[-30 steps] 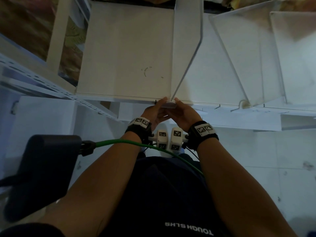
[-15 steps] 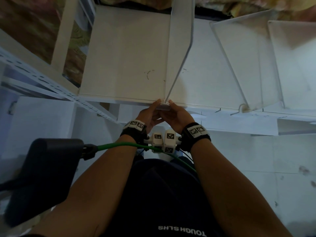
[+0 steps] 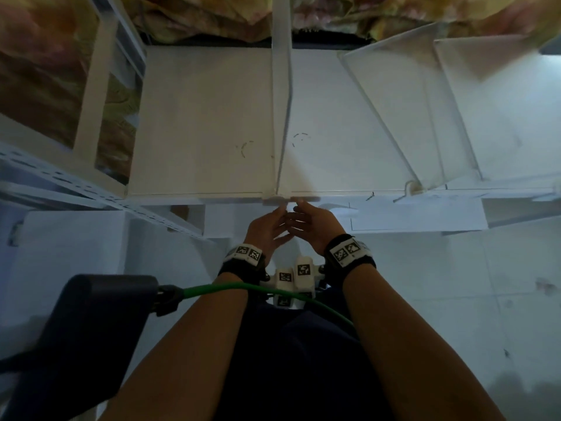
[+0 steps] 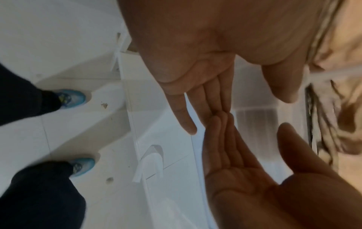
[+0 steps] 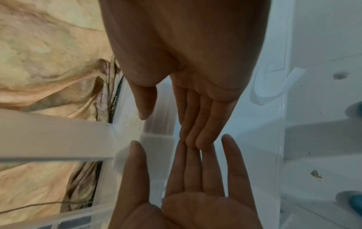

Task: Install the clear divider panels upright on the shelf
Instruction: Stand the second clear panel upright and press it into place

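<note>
A clear divider panel [image 3: 280, 117] stands upright across the middle of the white shelf [image 3: 206, 123]. Its base clip [image 3: 276, 198] sits on the shelf's front edge. Both hands hover just below that edge and hold nothing. My left hand [image 3: 270, 226] and right hand [image 3: 306, 221] have straight fingers, and their fingertips touch each other. The left wrist view shows the left hand [image 4: 207, 96] flat, with the right hand [image 4: 235, 155] opposite. In the right wrist view, the right hand [image 5: 197, 117] meets the left hand [image 5: 195, 178] in front of the frosted clip [image 5: 156, 128].
Two more clear dividers [image 3: 391, 117] [image 3: 485, 104] stand on the shelf's right part. A white post [image 3: 91, 95] and a perforated rail [image 3: 91, 189] border the left. A black device [image 3: 91, 329] with a green cable [image 3: 243, 288] sits lower left. Patterned cloth [image 3: 197, 16] hangs behind.
Both hands have let go of the divider's base clip and drawn back a little from the shelf edge, fingers now straight. The divider stays standing on the shelf.
</note>
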The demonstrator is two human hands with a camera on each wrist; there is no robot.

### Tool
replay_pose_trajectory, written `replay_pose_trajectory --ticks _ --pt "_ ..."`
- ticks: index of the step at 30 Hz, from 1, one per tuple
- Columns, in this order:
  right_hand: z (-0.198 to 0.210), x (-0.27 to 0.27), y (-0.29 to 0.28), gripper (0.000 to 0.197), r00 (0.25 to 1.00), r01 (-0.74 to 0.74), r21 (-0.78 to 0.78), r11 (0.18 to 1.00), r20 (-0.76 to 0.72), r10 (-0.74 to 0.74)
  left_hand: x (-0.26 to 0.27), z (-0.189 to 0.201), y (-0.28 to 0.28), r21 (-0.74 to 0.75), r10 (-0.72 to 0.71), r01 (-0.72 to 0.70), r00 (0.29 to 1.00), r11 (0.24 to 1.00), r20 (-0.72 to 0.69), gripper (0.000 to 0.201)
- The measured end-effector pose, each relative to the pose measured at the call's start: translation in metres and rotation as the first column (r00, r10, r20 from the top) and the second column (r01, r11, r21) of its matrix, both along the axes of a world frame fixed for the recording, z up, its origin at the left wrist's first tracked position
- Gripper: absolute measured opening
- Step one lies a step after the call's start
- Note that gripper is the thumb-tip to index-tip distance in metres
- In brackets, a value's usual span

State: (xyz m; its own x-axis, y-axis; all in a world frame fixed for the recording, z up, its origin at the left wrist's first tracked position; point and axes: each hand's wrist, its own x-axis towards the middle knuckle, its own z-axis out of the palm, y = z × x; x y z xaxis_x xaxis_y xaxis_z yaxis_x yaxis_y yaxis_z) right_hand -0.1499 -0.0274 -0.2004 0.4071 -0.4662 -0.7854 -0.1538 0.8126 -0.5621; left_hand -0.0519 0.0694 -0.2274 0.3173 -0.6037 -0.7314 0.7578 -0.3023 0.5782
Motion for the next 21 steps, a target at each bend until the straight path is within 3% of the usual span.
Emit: replay_pose_trajectory --ticks 7,13,17,21 --pt "0.004 -0.078 -0.046 0.040 0.992 0.125 -0.053 0.991 0.005 -0.125 -0.076 0.011 -0.061 -0.003 -0.113 0.113 0.993 0.994 0.040 0.038" --pt "0.014 -0.175 -0.114 0.027 0.989 0.147 -0.066 0.987 0.007 -0.147 -0.161 0.036 -0.139 -0.117 0.060 -0.049 0.994 0.992 0.095 0.030" --pt "0.026 -0.236 -0.157 0.033 0.985 0.167 -0.118 0.979 -0.015 -0.170 -0.221 0.037 -0.172 -0.150 0.111 -0.093 0.987 0.984 0.113 0.021" --pt "0.034 -0.260 -0.172 0.032 0.987 0.160 -0.116 0.980 0.022 -0.158 -0.245 0.043 -0.174 -0.134 0.141 -0.109 0.955 0.985 0.259 0.005"
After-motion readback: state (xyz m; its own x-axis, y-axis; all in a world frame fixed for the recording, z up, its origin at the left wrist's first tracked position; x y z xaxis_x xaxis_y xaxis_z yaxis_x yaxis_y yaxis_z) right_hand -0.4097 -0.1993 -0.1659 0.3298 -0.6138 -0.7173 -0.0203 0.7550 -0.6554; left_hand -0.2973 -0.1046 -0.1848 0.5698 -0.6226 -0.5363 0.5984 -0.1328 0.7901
